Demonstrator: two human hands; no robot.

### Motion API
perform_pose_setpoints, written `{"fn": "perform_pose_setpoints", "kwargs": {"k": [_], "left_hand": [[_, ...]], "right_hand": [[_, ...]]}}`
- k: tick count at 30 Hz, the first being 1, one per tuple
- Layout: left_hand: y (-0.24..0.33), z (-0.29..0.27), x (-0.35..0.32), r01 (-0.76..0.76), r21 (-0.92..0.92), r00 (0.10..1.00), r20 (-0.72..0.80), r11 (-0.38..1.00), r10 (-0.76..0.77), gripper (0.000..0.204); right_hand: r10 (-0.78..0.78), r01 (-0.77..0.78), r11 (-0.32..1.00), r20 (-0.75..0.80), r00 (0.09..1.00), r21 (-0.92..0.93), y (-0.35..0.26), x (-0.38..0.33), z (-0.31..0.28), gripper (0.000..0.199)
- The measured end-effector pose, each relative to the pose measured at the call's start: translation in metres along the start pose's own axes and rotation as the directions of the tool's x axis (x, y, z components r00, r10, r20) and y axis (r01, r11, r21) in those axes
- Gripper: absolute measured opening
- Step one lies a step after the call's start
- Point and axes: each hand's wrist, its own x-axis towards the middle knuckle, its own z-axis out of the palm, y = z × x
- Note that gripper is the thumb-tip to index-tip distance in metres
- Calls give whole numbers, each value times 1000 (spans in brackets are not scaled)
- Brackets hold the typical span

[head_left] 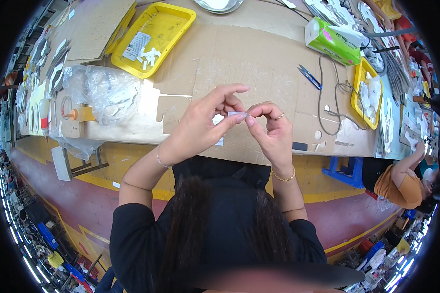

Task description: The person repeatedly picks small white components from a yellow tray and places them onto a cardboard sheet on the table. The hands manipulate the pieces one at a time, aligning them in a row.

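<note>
Both my hands meet above the near part of the cardboard-covered table (230, 63). A small white strip (236, 114) is pinched between them. My left hand (203, 115) grips it between thumb and fingers, its index finger stretched out above. At the strip's right end, my right hand (271, 128) closes thumb and index finger on it. Part of the strip is hidden by the fingertips. Just behind my left fingers, another white piece (219, 142) shows on the cardboard.
A yellow tray (173, 39) with small white pieces stands at the back left, near a clear plastic bag (102, 93) and an orange-capped bottle (81, 114). To the right lie blue thread snips (310, 77), a green tissue pack (332, 41), a grey cord (322, 107) and another yellow tray (375, 119).
</note>
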Motion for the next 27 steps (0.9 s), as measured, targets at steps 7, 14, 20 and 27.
{"fn": "perform_pose_setpoints", "kwargs": {"k": [7,14,20,27], "left_hand": [[8,-2,0,175,-361,985,59,916,-165,48],[26,0,-7,119,-232,992,62,965,-108,51],[30,1,-17,-139,27,990,15,990,139,51],[40,-3,-21,-255,179,964,129,950,235,55]], "right_hand": [[65,-96,925,95,993,367,-5,-1,-7,14],[46,-120,905,186,981,408,-9,-4,-14,10],[-39,9,985,170,985,174,-27,-8,-15,14],[-53,29,992,198,979,121,-35,-6,-15,17]]}}
